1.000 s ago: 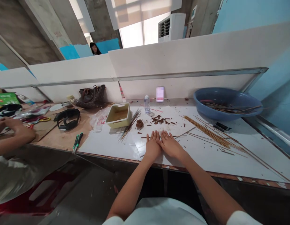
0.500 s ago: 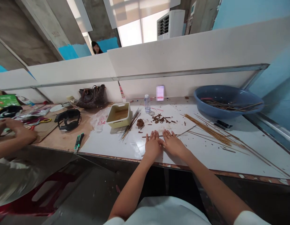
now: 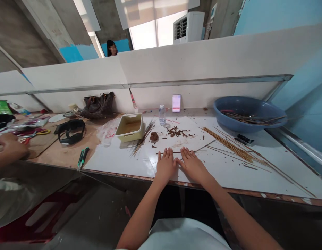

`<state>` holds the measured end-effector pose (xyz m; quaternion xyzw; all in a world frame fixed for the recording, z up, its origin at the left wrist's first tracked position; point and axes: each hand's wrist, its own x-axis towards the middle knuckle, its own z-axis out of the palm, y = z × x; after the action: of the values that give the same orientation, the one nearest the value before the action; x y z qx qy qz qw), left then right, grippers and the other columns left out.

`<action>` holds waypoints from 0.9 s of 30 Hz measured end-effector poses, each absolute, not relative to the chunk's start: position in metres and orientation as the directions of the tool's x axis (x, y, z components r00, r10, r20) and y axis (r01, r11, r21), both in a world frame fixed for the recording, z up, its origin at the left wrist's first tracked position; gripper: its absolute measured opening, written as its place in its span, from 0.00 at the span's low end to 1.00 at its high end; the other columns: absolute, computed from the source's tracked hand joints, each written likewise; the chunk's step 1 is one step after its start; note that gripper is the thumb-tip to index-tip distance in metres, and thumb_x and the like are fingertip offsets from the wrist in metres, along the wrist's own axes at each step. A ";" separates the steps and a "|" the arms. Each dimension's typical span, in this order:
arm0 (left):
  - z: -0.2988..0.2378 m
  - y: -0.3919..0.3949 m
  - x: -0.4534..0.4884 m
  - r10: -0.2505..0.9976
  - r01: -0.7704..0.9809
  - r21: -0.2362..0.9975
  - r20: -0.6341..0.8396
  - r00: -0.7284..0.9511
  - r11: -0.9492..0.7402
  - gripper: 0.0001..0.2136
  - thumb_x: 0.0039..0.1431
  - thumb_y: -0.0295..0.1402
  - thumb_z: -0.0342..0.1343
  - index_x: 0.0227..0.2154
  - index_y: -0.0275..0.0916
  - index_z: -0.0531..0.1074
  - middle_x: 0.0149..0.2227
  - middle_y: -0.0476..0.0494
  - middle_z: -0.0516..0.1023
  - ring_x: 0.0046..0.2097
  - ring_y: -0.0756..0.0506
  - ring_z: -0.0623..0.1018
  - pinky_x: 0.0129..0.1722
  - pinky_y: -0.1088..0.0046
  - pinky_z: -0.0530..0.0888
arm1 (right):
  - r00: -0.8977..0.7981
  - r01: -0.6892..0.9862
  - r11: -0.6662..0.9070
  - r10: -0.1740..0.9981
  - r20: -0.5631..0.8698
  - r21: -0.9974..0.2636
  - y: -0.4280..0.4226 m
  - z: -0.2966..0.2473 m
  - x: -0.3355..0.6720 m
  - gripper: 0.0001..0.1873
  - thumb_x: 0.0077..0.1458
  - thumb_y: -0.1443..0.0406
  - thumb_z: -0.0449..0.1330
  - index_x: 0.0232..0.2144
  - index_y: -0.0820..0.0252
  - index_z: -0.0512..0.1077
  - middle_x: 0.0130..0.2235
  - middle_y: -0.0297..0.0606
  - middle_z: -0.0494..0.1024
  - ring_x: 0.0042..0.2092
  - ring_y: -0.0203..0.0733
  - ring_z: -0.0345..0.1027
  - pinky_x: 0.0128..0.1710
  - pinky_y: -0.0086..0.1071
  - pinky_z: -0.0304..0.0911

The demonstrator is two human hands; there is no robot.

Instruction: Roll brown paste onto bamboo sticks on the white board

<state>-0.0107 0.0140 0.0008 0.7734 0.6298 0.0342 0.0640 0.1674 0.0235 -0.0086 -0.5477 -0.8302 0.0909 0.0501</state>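
Both my hands rest flat, palms down, side by side near the front edge of the white work surface. Under the fingers of my left hand [image 3: 166,164] and my right hand [image 3: 191,164] runs a thin dark stick [image 3: 160,153], its left end showing past the left fingers. My thumbs meet or nearly meet in the middle. Beyond the fingers lie a lump of brown paste [image 3: 154,136] and scattered short brown pieces [image 3: 176,132]. To the right is a bundle of thin tan sticks [image 3: 227,144]; a bunch of dark thin sticks [image 3: 144,139] lies to the left.
A yellowish tub of brownish liquid [image 3: 129,136], a clear bottle [image 3: 162,115] and a phone [image 3: 176,103] stand behind. At right is a blue basin [image 3: 251,125] holding sticks. Leftward lie green-handled pliers [image 3: 83,158], black goggles [image 3: 70,133], a handbag [image 3: 98,107] and a co-worker's hand [image 3: 12,147].
My hands have slid slightly toward me over the stick, still flat. The view has shifted a little, and the co-worker's hands have moved partly out at the left.
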 end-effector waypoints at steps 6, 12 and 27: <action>0.002 0.022 -0.011 0.981 0.972 0.153 -0.055 0.187 -0.177 0.31 0.81 0.40 0.39 0.79 0.32 0.56 0.80 0.34 0.57 0.82 0.36 0.56 0.81 0.43 0.53 | -0.400 0.906 0.387 0.915 -0.049 -0.173 0.033 -0.004 0.169 0.40 0.80 0.51 0.41 0.80 0.72 0.53 0.79 0.61 0.54 0.82 0.57 0.46 0.80 0.58 0.44; -0.007 0.010 -0.009 0.989 0.974 0.170 0.034 0.146 -0.149 0.32 0.82 0.43 0.37 0.80 0.33 0.54 0.81 0.34 0.55 0.82 0.36 0.54 0.81 0.40 0.48 | -0.407 0.906 0.401 0.913 -0.017 -0.138 0.035 -0.010 0.170 0.40 0.80 0.51 0.39 0.79 0.75 0.55 0.79 0.64 0.54 0.82 0.58 0.46 0.80 0.58 0.42; -0.015 0.007 -0.015 0.988 0.977 0.146 0.009 0.155 -0.155 0.31 0.82 0.43 0.37 0.81 0.36 0.53 0.81 0.37 0.54 0.82 0.36 0.53 0.81 0.42 0.51 | -0.381 0.913 0.374 0.924 -0.012 -0.166 0.026 -0.031 0.172 0.47 0.78 0.43 0.35 0.80 0.73 0.52 0.81 0.59 0.50 0.82 0.58 0.44 0.81 0.55 0.41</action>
<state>-0.0149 0.0070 -0.0154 0.7582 0.6479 0.0511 0.0529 0.1718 0.0257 -0.0307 -0.5547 -0.8278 0.0725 0.0410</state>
